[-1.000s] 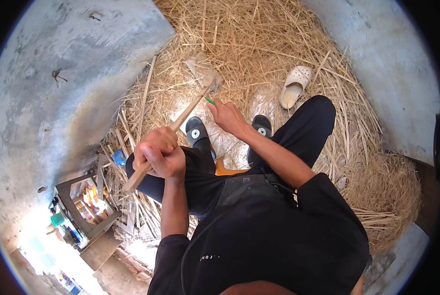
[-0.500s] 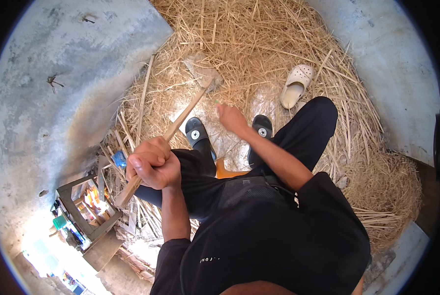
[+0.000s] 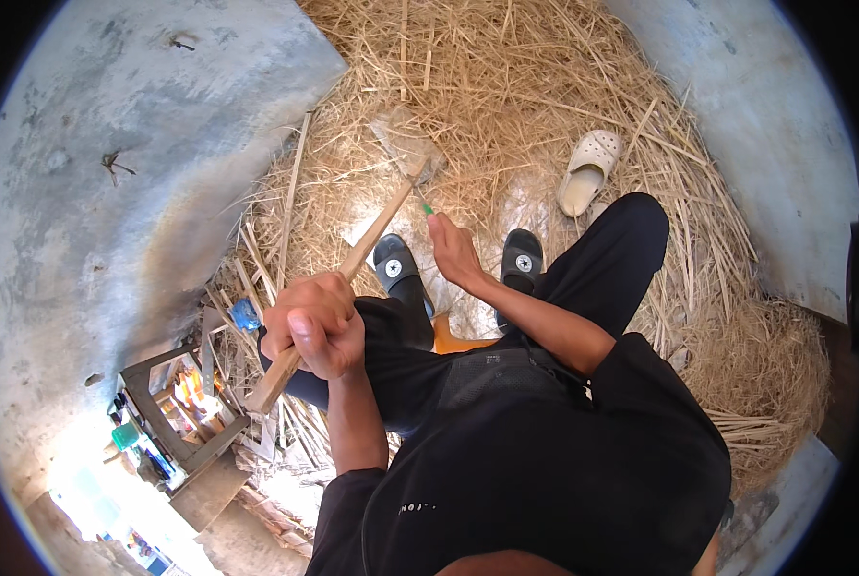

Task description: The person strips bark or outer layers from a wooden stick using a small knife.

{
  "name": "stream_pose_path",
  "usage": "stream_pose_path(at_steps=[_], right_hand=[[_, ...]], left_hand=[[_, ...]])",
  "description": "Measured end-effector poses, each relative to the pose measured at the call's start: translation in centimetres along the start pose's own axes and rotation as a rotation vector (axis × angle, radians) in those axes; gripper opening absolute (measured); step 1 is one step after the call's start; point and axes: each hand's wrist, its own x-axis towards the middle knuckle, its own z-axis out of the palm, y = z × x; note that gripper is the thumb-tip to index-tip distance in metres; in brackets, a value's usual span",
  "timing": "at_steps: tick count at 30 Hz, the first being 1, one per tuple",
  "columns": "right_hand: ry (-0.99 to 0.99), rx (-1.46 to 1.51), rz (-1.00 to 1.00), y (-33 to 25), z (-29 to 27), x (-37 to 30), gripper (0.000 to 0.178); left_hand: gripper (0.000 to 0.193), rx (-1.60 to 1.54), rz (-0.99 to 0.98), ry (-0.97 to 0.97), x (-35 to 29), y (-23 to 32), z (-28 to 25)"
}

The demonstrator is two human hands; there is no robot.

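Note:
I sit over a floor of straw (image 3: 506, 86). My left hand (image 3: 314, 324) is closed around the wooden handle of a hammer-like tool (image 3: 377, 235). The handle slants up and away to a metal head (image 3: 426, 170), which is down by a flat grey stone (image 3: 399, 137). My right hand (image 3: 453, 252) reaches forward and pinches a thin green-tipped piece (image 3: 428, 208) just under the tool's head. Both feet wear black slippers (image 3: 521, 257) on the straw below the hands.
A white clog (image 3: 589, 171) lies on the straw at the right. Concrete walls (image 3: 132, 144) curve around both sides. A wooden stool frame (image 3: 175, 427) with small items and a blue object (image 3: 242, 313) stand at the lower left. An orange seat edge (image 3: 449, 336) shows between my legs.
The tool's head rose a little half a second ago and has come back down beside the green-tipped piece. My right hand has drawn slightly nearer to me.

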Motion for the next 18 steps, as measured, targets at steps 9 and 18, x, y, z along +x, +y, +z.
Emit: stream_pose_path(at_steps=[9, 18], right_hand=[[-0.255, -0.647, -0.026, -2.1, -3.0, 4.4, 0.049], [-0.163, -0.551, -0.108, -4.5, -4.6, 5.2, 0.051]], left_hand=[[0.035, -0.129, -0.027, -0.400, 2.0, 0.9, -0.9], [0.043, -0.095, -0.072, -0.461, 1.7, 1.2, -0.5]])
